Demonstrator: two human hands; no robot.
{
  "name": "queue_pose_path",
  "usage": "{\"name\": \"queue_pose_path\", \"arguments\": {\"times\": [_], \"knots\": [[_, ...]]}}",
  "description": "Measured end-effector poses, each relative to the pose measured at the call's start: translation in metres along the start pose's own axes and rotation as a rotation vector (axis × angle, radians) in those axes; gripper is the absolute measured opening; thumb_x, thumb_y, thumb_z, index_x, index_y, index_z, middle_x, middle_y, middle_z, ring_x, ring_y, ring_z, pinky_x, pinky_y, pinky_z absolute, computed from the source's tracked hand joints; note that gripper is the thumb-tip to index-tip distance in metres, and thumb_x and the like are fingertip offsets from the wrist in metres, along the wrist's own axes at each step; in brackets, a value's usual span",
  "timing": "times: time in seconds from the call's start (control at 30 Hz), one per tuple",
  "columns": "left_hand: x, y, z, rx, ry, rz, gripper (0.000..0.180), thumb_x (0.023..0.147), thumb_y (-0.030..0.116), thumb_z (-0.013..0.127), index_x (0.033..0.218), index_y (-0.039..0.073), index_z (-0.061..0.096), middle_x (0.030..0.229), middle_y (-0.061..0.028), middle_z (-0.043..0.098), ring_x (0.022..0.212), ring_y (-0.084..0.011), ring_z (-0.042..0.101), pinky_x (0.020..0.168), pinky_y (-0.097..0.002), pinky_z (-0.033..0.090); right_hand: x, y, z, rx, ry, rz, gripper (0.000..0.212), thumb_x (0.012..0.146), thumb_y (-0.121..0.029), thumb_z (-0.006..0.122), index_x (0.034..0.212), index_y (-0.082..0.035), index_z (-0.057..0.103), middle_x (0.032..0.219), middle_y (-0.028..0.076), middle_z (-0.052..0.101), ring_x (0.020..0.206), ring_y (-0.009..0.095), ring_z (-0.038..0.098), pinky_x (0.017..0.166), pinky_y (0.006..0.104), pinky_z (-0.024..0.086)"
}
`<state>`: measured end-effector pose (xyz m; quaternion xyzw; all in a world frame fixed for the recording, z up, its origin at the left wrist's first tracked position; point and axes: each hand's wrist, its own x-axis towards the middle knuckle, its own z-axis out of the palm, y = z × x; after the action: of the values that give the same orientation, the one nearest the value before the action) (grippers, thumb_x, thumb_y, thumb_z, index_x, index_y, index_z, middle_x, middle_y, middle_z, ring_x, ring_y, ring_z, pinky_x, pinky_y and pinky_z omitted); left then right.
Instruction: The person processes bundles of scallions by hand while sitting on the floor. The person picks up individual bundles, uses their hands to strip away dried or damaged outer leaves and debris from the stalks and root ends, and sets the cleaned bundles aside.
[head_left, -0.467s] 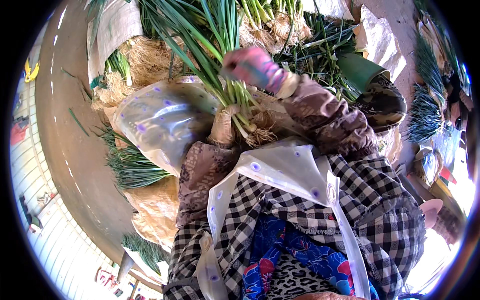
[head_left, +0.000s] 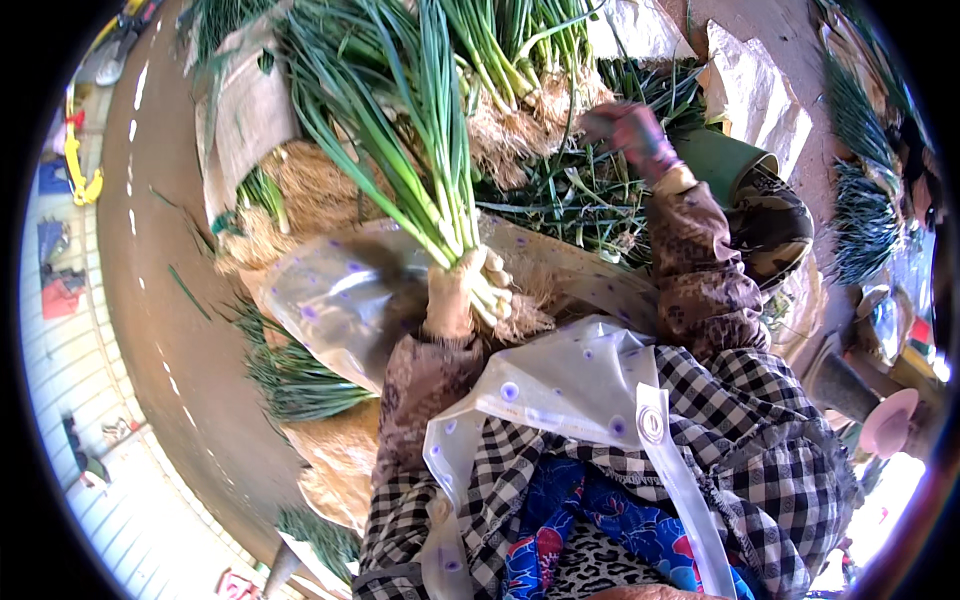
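My left hand (head_left: 462, 285), in a pale glove, is closed round the lower stems of a bunch of green onions (head_left: 445, 185). Their long green leaves fan up and away, and the stringy roots (head_left: 528, 305) stick out to the right of the fist. My right hand (head_left: 632, 138), in a dark pink patterned glove, is raised off to the right, apart from the bunch. Motion smears its fingers, so I cannot make out whether they hold anything. Beneath it lies a heap of loose green leaves (head_left: 575, 205). A clear plastic apron with purple dots (head_left: 330, 290) spreads over my lap.
More rooted green onions (head_left: 510, 130) lie at the far side, with others (head_left: 262, 200) at the left on sacking (head_left: 245, 120). Another bundle (head_left: 300, 370) sits by my left forearm. A green boot (head_left: 725, 160) stands right of the heap. Further bundles (head_left: 865, 220) lie far right.
My right hand has moved away from the bunch, to the right, over the loose leaves. The left hand still grips the green onions, now lower in the view.
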<state>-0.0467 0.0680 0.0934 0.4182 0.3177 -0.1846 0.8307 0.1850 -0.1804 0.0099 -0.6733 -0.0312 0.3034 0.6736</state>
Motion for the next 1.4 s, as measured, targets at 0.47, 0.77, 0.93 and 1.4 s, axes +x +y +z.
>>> {"name": "queue_pose_path", "arguments": {"times": [0.47,0.77,0.93,1.4], "knots": [[-0.146,0.11,-0.037,0.798,0.13,0.052,0.027,0.086,0.02,0.051,0.103,-0.001,0.056,0.064,-0.0104,0.06,0.046,-0.0144,0.057,0.035,-0.0233,0.049,0.006,-0.071,0.155,0.967,-0.512,0.028,0.016,0.076,-0.02,0.068,0.082,-0.007,0.06,0.058,-0.001,0.053,0.045,0.007,0.043,0.038,0.0179,0.029],[-0.173,0.205,-0.107,1.018,0.481,0.32,0.03,0.085,0.022,0.054,0.106,0.001,0.052,0.089,-0.0099,0.062,0.058,-0.0126,0.056,0.035,-0.0239,0.046,0.055,0.002,-0.152,1.077,0.352,-0.279,0.019,0.085,-0.012,0.053,0.098,0.001,0.054,0.073,0.006,0.051,0.054,0.009,0.045,0.044,0.0184,0.033],[-0.189,0.21,-0.088,0.975,0.424,0.331,0.033,0.086,0.019,0.052,0.111,-0.001,0.046,0.09,-0.0138,0.06,0.062,-0.0132,0.058,0.036,-0.0221,0.047,-0.007,-0.066,-0.045,0.417,0.589,-0.439,0.03,0.082,-0.015,0.058,0.107,0.0,0.057,0.096,0.011,0.063,0.075,0.013,0.06,0.056,0.0208,0.046],[-0.193,0.201,-0.033,0.943,0.22,0.202,0.033,0.087,0.018,0.05,0.112,-0.003,0.044,0.086,-0.0137,0.059,0.053,-0.0126,0.058,0.032,-0.0204,0.047,-0.005,-0.142,0.221,-1.189,0.345,-1.38,0.01,0.079,-0.017,0.05,0.077,-0.012,0.058,0.076,0.005,0.054,0.07,0.021,0.053,0.063,0.0349,0.044]]}}
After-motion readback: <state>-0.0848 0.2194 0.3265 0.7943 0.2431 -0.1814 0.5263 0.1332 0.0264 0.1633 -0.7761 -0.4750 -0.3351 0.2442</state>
